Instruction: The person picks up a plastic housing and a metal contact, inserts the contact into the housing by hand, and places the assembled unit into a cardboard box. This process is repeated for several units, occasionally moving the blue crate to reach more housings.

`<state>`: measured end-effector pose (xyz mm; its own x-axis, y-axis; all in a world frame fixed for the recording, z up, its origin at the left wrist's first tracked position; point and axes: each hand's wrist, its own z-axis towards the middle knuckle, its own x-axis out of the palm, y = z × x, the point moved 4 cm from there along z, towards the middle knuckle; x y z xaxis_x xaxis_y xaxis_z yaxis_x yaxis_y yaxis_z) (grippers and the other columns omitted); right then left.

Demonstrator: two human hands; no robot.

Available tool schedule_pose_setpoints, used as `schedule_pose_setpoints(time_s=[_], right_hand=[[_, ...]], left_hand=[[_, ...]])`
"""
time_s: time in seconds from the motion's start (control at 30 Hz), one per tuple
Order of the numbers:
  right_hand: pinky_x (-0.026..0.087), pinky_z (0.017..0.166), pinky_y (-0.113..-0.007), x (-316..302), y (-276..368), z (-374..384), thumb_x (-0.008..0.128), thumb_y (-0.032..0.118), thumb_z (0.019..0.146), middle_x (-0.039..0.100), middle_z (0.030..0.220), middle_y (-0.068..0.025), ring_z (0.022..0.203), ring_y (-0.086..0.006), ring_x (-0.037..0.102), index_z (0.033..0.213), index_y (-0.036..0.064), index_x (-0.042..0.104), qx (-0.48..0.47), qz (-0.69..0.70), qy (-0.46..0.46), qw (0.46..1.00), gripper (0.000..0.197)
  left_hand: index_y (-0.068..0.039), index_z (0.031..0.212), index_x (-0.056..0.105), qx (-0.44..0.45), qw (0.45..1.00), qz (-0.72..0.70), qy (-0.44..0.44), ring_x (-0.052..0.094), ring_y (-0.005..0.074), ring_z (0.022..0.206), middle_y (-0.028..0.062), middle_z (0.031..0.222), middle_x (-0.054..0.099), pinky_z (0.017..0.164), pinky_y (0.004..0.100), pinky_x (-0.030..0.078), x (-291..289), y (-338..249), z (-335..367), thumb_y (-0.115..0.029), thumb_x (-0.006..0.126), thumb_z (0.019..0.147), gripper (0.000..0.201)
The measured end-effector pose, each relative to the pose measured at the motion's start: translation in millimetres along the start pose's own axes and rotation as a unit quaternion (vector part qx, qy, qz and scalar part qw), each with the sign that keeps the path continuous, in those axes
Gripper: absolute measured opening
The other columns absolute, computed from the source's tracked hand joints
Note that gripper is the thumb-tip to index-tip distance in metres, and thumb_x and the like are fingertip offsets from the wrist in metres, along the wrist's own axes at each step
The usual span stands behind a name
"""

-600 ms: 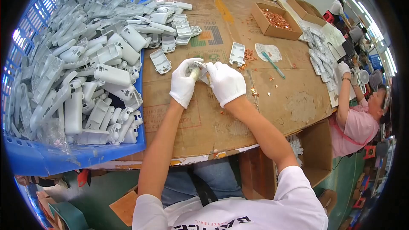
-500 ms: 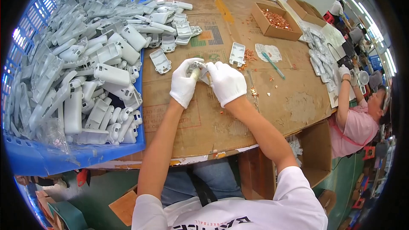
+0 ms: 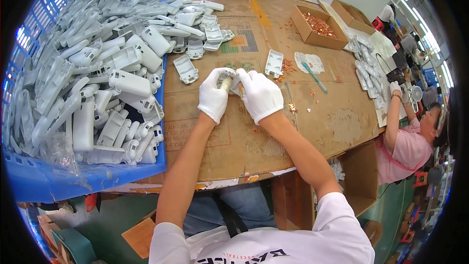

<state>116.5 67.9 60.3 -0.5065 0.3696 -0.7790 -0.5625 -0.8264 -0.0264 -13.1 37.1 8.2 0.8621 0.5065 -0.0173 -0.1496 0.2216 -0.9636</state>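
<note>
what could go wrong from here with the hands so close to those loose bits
The loose copper-coloured pieces lie just beyond the right hand, so a sweep of it might scatter them. The pale part in the left hand could slip, since both hands wear white gloves. Grey-white casings are heaped high in the blue crate, with some lying loose past its edge; more might slide off.

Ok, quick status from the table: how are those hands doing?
Left hand gripping a pale grey casing; right hand up against it. Casing partly hidden. Just beyond: hollow casing, scattered copper-coloured bits.
</note>
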Motion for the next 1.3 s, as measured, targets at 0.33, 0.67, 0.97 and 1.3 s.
schedule_pose_setpoints(time_s=[0.33, 0.67, 0.97, 1.3], right_hand=[[0.050, 0.077, -0.037, 6.5, 10.9, 2.2, 0.071, 0.013, 0.073, 0.055, 0.117, -0.0082, 0.093, -0.0256, 0.058, 0.114, 0.0084, 0.060, -0.030, 0.030, 0.044, 0.998, 0.043], [0.053, 0.075, -0.038, 14.4, 10.3, 1.0, 0.070, 0.017, 0.079, 0.053, 0.116, -0.0107, 0.091, -0.0267, 0.058, 0.105, 0.0053, 0.062, 0.009, 0.058, 0.093, 0.994, 0.030], [0.054, 0.080, -0.040, 25.8, 3.6, -2.2, 0.070, 0.011, 0.079, 0.053, 0.123, -0.0104, 0.097, -0.0292, 0.059, 0.111, 0.0080, 0.061, 0.025, 0.120, 0.131, 0.984, 0.033], [0.053, 0.082, -0.040, 15.3, 3.1, -2.2, 0.076, 0.015, 0.074, 0.054, 0.122, -0.0086, 0.100, -0.0287, 0.060, 0.114, 0.0118, 0.058, 0.039, 0.139, 0.071, 0.987, 0.044]], left_hand=[[0.001, 0.110, 0.065, -0.034, 0.998, -0.015, -0.055, 0.065, 0.0128, 0.084, 0.0079, 0.097, 0.070, 0.073, 0.0277, 0.053, -6.5, 16.0, 6.7, 0.000, 0.059, 0.090, 0.021], [0.003, 0.127, 0.057, -0.205, 0.939, -0.262, 0.092, 0.064, 0.0167, 0.098, 0.0098, 0.118, 0.064, 0.078, 0.0292, 0.055, -13.0, 17.1, 6.6, -0.009, 0.052, 0.097, 0.033], [0.004, 0.130, 0.055, -0.185, 0.961, -0.201, 0.033, 0.064, 0.0192, 0.103, 0.0119, 0.120, 0.063, 0.084, 0.0307, 0.056, -11.8, 12.1, -1.3, -0.008, 0.053, 0.097, 0.036], [0.002, 0.132, 0.055, -0.115, 0.969, -0.216, 0.032, 0.061, 0.0148, 0.107, 0.0100, 0.123, 0.063, 0.087, 0.0275, 0.053, -12.2, 9.5, -1.3, -0.004, 0.056, 0.094, 0.038]])
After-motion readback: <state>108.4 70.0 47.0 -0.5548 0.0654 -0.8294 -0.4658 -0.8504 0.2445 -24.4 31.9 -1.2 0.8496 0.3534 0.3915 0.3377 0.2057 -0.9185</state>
